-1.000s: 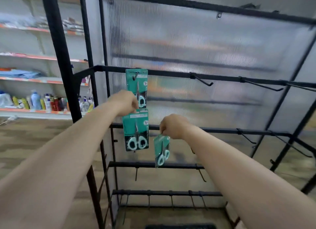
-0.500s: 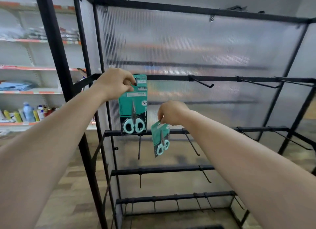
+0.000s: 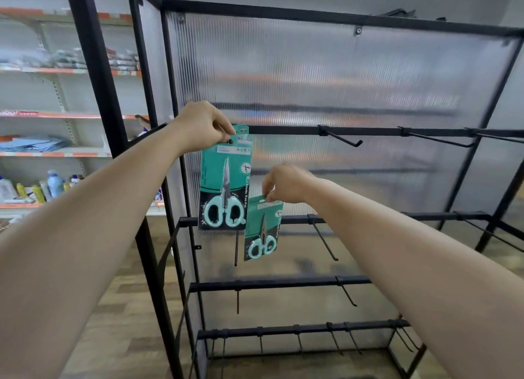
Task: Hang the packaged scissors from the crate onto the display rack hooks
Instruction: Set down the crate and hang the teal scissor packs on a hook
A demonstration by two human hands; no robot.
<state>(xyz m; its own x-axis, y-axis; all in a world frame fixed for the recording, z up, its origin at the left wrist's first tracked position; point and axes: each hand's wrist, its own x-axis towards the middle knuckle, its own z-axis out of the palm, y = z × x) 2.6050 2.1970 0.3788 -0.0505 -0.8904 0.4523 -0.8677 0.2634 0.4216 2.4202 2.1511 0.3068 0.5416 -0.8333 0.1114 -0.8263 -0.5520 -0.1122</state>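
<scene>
teal scissors packs (image 3: 224, 186) pinched by both hands (image 3: 202, 126).

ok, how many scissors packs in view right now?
2 for certain. One large pack pinched by the left hand up at the top rail; one smaller pack hanging from the right hand, lower. A card edge behind the large pack may be a third, mostly hidden.

I see wall shelving (image 3: 71, 114) far left, with orange edge strips. Bottles (image 3: 54, 182) sit on the lowest shelf in view, blue flat packs (image 3: 34, 144) one shelf up, and blurry grey packaged goods (image 3: 71, 60) higher. The floor (image 3: 124, 308) is wood-look.
</scene>
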